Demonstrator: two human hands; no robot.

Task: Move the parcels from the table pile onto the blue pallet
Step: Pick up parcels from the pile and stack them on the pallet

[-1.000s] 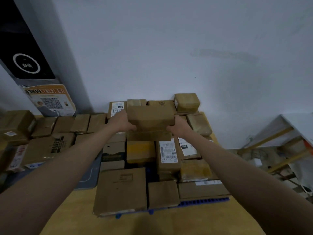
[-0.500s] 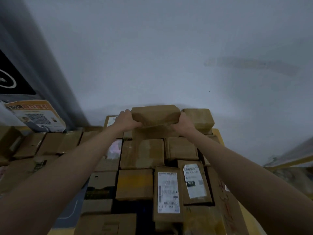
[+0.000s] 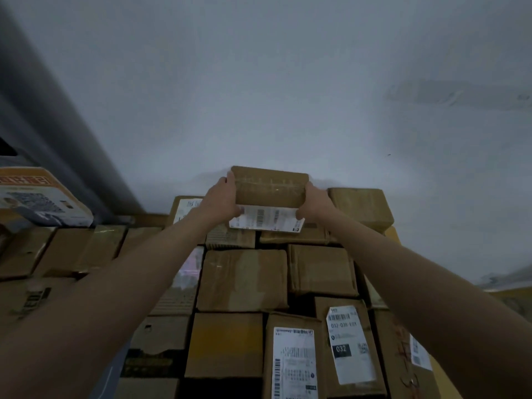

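I hold a brown cardboard parcel (image 3: 270, 187) between both hands at the far end of the stack, close to the white wall. It is tipped up, with its white shipping label (image 3: 266, 221) showing on the underside facing me. My left hand (image 3: 223, 198) grips its left end and my right hand (image 3: 312, 204) its right end. Below and in front lie many parcels packed side by side (image 3: 243, 279). The blue pallet under them is hidden.
A taller box (image 3: 362, 207) stands just right of the held parcel. More boxes (image 3: 66, 249) line the left side under a printed box (image 3: 37, 197) and a grey column (image 3: 57, 125). Labelled parcels (image 3: 348, 344) lie near me.
Both hands have carried the parcel farther toward the wall and tipped it up, so its label now shows. My view has moved in closer over the stack.
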